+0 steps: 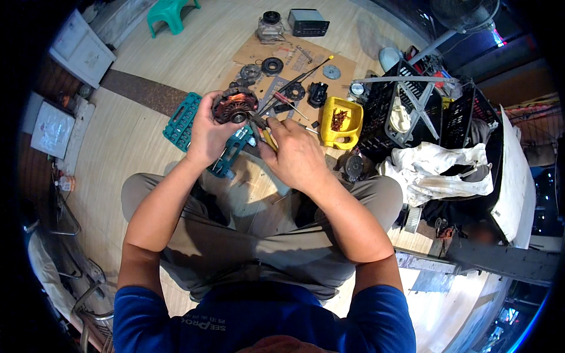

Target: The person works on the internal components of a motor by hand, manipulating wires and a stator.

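Observation:
My left hand [206, 136] is closed round a dark, round motor part with copper windings [234, 105], holding it up in front of my knees. A shaft end or bearing sits at its near side. In my right hand [299, 154] I grip pliers with yellow handles [269, 139]. Their jaws reach to the right edge of the wound part, and I cannot tell whether they pinch a wire. Beneath my hands lies a teal tool case [183, 120] with sockets, partly hidden by my left hand.
A cardboard sheet [250, 56] carries a black ring [272, 66], a red-handled screwdriver [285, 100] and several dismantled parts. A cut-open yellow jug [355, 115] holds copper scraps. Black crates [376, 97] and white cloth [421, 167] stand right; a green stool [168, 16] is far left.

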The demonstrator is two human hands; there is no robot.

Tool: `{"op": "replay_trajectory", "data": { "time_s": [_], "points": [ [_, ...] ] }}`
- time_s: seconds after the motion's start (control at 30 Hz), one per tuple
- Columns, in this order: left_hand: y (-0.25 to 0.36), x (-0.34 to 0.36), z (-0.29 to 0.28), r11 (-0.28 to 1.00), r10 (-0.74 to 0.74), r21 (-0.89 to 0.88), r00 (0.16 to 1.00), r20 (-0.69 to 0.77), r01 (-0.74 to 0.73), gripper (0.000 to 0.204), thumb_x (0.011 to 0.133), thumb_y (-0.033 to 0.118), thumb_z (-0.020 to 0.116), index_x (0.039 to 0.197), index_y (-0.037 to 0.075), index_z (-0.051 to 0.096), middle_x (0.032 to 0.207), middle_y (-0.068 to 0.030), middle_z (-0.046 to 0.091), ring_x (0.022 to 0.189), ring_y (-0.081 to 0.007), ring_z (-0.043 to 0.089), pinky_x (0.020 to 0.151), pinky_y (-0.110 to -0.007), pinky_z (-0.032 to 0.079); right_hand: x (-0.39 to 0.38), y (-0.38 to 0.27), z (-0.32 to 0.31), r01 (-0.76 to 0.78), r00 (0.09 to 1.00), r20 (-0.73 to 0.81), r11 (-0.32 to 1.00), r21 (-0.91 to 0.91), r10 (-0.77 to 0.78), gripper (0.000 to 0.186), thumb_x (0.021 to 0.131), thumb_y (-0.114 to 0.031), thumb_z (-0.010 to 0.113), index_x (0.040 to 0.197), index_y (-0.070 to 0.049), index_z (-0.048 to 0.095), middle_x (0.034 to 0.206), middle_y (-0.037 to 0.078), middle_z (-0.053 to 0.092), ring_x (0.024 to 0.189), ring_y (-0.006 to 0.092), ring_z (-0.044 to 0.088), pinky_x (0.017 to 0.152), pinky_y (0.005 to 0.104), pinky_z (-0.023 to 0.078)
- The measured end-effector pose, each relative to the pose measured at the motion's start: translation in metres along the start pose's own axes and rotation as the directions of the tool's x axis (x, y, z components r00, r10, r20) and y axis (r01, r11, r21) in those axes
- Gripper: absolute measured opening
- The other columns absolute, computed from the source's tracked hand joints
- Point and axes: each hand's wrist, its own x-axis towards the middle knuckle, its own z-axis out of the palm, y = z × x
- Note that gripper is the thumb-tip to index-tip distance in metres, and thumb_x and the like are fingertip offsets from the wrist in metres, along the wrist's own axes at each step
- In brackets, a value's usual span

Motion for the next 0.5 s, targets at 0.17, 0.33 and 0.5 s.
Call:
{"op": "replay_trajectory", "data": {
  "time_s": [0.17, 0.33, 0.5],
  "points": [
    [0.0064, -0.002, 0.0031, 0.999, -0.029, 0.04, 1.0, 0.01, 0.029, 0.058, 0.072, -0.013, 0.069, 0.12, -0.002, 0.038, 0.112, -0.0109, 0.057, 0.103, -0.0164, 0.059, 0.089, -0.028, 0.05, 0.0011, 0.006, 0.0005, 0.008, 0.999, 0.049, 1.0, -0.008, -0.008, 0.04, 0.079, -0.02, 0.065, 0.111, 0.005, 0.057, 0.093, 0.023, 0.061, 0.085, 0.0377, 0.063, 0.077, 0.0416, 0.052],
    [0.0042, 0.0002, -0.0006, 0.996, -0.019, 0.087, 1.0, -0.006, 0.02, 0.057, 0.072, -0.015, 0.067, 0.12, 0.001, 0.041, 0.11, -0.0089, 0.059, 0.102, -0.0171, 0.06, 0.089, -0.03, 0.05, 0.0036, 0.0079, 0.0022, 0.026, 0.999, 0.034, 0.999, 0.029, -0.027, 0.039, 0.079, -0.019, 0.065, 0.109, 0.005, 0.058, 0.091, 0.024, 0.061, 0.083, 0.0385, 0.063, 0.076, 0.0419, 0.052],
    [0.0051, 0.0049, 0.0005, 0.954, -0.159, -0.26, 0.987, -0.007, 0.151, 0.052, 0.074, -0.011, 0.064, 0.12, 0.002, 0.042, 0.111, -0.0093, 0.059, 0.102, -0.0203, 0.061, 0.085, -0.036, 0.054, 0.0062, 0.0105, 0.0091, 0.042, 0.999, 0.007, 0.985, 0.168, -0.044, 0.04, 0.078, -0.019, 0.066, 0.109, 0.006, 0.058, 0.092, 0.026, 0.061, 0.084, 0.0408, 0.062, 0.078, 0.0433, 0.051]
  ]
}}
